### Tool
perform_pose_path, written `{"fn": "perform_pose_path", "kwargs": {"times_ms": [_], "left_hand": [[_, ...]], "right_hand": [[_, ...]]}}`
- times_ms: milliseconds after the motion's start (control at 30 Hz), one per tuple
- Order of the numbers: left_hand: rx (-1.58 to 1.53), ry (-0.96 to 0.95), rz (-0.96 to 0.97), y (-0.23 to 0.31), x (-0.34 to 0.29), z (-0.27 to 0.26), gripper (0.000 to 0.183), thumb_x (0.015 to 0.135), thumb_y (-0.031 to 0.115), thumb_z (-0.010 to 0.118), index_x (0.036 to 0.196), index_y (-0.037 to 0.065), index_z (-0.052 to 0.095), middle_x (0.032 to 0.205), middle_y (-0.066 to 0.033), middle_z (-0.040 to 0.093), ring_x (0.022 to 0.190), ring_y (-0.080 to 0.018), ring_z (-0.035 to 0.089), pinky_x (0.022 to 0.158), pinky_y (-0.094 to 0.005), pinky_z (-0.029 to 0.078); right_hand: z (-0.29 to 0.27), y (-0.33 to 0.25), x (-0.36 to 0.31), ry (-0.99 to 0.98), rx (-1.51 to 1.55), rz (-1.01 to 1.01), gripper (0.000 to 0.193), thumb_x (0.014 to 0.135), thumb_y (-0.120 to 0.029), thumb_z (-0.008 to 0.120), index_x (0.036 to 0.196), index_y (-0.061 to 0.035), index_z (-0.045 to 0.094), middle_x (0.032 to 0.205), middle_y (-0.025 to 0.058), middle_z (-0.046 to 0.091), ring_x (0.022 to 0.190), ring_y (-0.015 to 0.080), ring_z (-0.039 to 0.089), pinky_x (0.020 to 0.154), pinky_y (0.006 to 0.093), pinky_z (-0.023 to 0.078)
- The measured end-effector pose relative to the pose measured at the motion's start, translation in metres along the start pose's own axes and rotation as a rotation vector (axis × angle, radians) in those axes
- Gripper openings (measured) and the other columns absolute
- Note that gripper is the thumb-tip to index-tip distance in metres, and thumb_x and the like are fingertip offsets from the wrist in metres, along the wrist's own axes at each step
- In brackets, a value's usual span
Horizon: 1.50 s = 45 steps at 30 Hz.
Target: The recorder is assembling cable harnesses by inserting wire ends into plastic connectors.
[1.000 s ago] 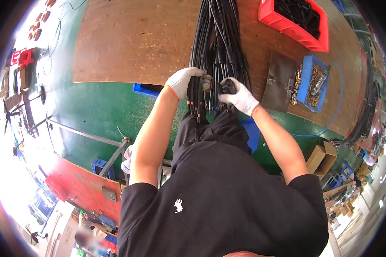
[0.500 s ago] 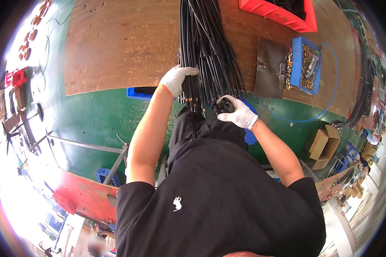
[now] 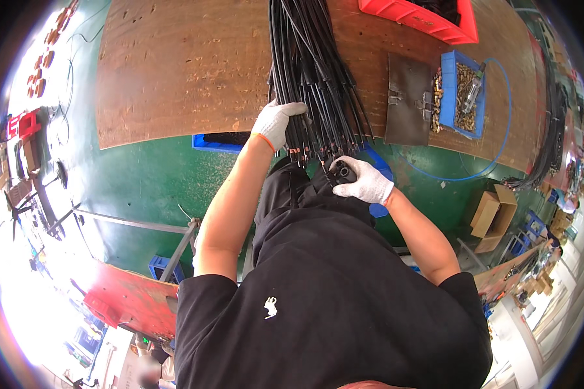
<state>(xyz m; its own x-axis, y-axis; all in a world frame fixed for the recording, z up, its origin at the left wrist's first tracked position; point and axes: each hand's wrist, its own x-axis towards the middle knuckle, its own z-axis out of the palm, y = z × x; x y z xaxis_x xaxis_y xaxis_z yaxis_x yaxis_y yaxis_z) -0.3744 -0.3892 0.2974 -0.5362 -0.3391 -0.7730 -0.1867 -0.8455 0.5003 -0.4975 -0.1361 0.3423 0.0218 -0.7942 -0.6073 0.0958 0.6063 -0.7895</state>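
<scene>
A thick bundle of black cables [image 3: 308, 61] lies over the table's near edge, its bare copper-coloured ends hanging above my lap. My left hand [image 3: 278, 122], in a white glove, is closed around cables on the bundle's left side. In my gloved right hand [image 3: 368, 180] are a few short black tubular sleeves [image 3: 344, 172], with round open ends showing. That hand is just below the cable ends at the bundle's right; whether a sleeve touches a cable I cannot tell.
On the brown wooden table [image 3: 175, 71] stand a red crate [image 3: 428, 23] and a blue bin [image 3: 446, 97] of small brass-coloured fittings. Beside the bin lies a dark hinged plate [image 3: 409, 97]. A blue hose [image 3: 509, 123] curves around it. A cardboard box [image 3: 493, 214] stands lower right.
My left hand has shifted slightly right and down along the bundle. My right hand, still holding the sleeves, has moved a little down and right. The cable ends have spread slightly.
</scene>
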Motion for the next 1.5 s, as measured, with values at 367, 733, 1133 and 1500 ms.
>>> {"fn": "perform_pose_path", "kwargs": {"times_ms": [367, 733, 1133, 1500], "left_hand": [[-0.037, 0.000, 0.010, 0.002, -0.008, 0.011, 0.029, 0.086, 0.002, 0.077, 0.114, 0.000, 0.066, 0.096, -0.0110, 0.074, 0.079, -0.0255, 0.076, 0.071, -0.0424, 0.065], [0.096, 0.029, -0.016, 0.032, -0.022, -0.040, 0.018, 0.089, 0.012, 0.072, 0.102, 0.001, 0.069, 0.085, -0.0081, 0.070, 0.070, -0.0177, 0.067, 0.067, -0.0339, 0.059], [-0.182, -0.094, -0.049, 0.023, -0.021, -0.022, 0.023, 0.100, 0.020, 0.073, 0.113, 0.001, 0.069, 0.092, -0.0082, 0.074, 0.077, -0.0172, 0.071, 0.070, -0.0302, 0.059], [-0.222, -0.190, -0.068, 0.017, -0.011, -0.028, 0.019, 0.098, 0.013, 0.072, 0.111, 0.000, 0.070, 0.085, -0.0072, 0.071, 0.068, -0.0162, 0.067, 0.065, -0.0300, 0.058]], "right_hand": [[0.044, -0.016, 0.037, 0.363, 0.348, 0.079, 0.032, 0.085, -0.004, 0.080, 0.114, -0.0028, 0.066, 0.096, 0.0051, 0.072, 0.084, 0.0144, 0.068, 0.076, 0.0306, 0.056], [-0.008, -0.085, 0.198, 0.714, -0.166, 0.049, 0.034, 0.077, -0.020, 0.084, 0.104, -0.0044, 0.070, 0.089, 0.0081, 0.073, 0.084, 0.0203, 0.069, 0.078, 0.0354, 0.055], [-0.008, -0.107, 0.183, 0.411, 1.035, -0.036, 0.014, 0.097, -0.014, 0.077, 0.103, -0.0129, 0.064, 0.095, 0.0076, 0.074, 0.087, 0.0200, 0.070, 0.078, 0.0386, 0.058], [-0.008, -0.073, 0.151, 0.483, 0.594, -0.127, 0.019, 0.092, -0.013, 0.081, 0.103, -0.0072, 0.067, 0.095, 0.0028, 0.070, 0.088, 0.0141, 0.068, 0.085, 0.0304, 0.056]]}}
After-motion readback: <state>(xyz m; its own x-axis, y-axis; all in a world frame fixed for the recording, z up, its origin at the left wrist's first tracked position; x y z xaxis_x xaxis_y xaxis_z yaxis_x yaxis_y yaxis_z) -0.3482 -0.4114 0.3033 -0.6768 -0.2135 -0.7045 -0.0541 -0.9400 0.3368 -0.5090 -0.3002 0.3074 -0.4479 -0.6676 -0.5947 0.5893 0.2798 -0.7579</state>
